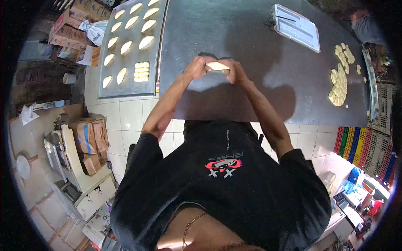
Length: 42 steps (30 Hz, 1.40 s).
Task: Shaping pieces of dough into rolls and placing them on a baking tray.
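Observation:
Over the dark worktable (197, 25), both my hands grip one pale piece of dough (217, 66), long and tapered at the ends. My left hand (197, 67) is closed on its left end, and my right hand (236, 72) on its right end. The dough's middle shows between my fingers; its ends are hidden by them. To the left, a metal baking tray (144, 88) bears several spindle-shaped dough pieces (126, 47) in rows. A block of small joined dough rolls (141, 72) sits in that tray's near right corner.
Several dough lumps (339, 85) lie clustered at the table's right side. A clipboard with paper (297, 29) and a pen lies at the far right. Another tray (370, 79) stands along the right edge. Cardboard boxes (69, 31) are at the far left, coloured crates (356, 144) at the right.

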Each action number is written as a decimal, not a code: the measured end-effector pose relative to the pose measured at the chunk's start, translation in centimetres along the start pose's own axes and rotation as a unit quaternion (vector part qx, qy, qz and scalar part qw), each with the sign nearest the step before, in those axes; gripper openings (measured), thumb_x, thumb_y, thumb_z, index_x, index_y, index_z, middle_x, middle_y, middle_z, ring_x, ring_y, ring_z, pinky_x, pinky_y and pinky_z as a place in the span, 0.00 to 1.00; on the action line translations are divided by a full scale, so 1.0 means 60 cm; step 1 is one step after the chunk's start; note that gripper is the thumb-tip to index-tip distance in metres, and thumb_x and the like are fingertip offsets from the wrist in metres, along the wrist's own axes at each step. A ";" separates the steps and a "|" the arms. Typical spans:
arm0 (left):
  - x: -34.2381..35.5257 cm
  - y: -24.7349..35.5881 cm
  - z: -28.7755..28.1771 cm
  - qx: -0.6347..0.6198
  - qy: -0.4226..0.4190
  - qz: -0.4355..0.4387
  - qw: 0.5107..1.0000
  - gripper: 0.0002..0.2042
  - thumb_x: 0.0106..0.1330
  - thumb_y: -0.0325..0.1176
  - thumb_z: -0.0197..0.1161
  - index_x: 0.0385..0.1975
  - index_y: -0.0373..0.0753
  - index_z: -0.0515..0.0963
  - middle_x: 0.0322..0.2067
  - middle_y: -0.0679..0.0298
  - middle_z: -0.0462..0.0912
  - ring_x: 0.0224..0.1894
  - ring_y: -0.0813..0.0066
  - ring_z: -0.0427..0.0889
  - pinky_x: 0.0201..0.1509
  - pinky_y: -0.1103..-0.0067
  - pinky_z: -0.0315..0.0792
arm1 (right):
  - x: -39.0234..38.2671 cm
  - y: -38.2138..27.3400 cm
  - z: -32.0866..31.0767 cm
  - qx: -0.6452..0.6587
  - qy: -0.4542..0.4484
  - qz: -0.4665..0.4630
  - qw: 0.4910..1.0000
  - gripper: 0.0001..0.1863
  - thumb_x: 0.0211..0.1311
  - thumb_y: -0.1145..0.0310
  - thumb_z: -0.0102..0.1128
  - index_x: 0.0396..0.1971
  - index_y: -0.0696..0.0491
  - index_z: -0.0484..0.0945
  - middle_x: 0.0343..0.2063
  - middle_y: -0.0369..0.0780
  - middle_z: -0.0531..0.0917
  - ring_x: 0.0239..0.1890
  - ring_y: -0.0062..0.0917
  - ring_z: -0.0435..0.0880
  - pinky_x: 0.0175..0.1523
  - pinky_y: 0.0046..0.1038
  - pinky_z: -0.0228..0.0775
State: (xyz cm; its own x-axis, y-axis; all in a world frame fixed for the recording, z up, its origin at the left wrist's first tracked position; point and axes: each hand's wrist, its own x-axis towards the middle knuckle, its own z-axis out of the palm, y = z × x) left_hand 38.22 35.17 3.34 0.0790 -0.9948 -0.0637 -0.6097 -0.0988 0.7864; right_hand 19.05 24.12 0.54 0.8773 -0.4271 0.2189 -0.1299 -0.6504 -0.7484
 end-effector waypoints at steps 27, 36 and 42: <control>-0.221 0.076 0.129 -0.100 0.156 0.011 0.983 0.33 0.49 0.17 0.55 0.62 0.37 0.67 0.59 0.48 0.70 0.63 0.46 0.69 0.68 0.59 0.63 | -0.124 -0.115 0.004 -0.134 -0.122 -0.006 0.983 0.27 0.55 0.77 0.63 0.58 0.53 0.75 0.56 0.46 0.78 0.60 0.43 0.74 0.65 0.40 0.67; -0.304 -0.017 -0.106 -0.101 0.377 -0.055 0.919 0.26 0.55 0.15 0.51 0.57 0.37 0.72 0.63 0.50 0.70 0.64 0.50 0.71 0.67 0.66 0.67 | 0.063 -0.095 -0.032 0.263 -0.419 0.298 0.816 0.21 0.62 0.72 0.64 0.56 0.55 0.76 0.44 0.39 0.83 0.47 0.31 0.82 0.54 0.33 0.74; -0.328 -0.198 -0.287 -0.043 0.489 -0.151 0.858 0.22 0.58 0.21 0.57 0.56 0.35 0.73 0.51 0.48 0.77 0.52 0.46 0.77 0.58 0.64 0.71 | 0.308 -0.142 0.047 0.395 -0.376 0.330 0.771 0.25 0.64 0.66 0.66 0.59 0.59 0.74 0.45 0.38 0.82 0.47 0.23 0.80 0.53 0.27 0.72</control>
State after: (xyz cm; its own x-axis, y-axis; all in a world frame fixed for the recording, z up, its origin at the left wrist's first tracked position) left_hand 57.46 56.32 5.83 0.8731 -0.4243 0.2402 -0.3873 -0.3043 0.8703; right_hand 37.66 23.55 9.19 0.7987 0.1768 -0.5751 -0.6014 0.2637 -0.7542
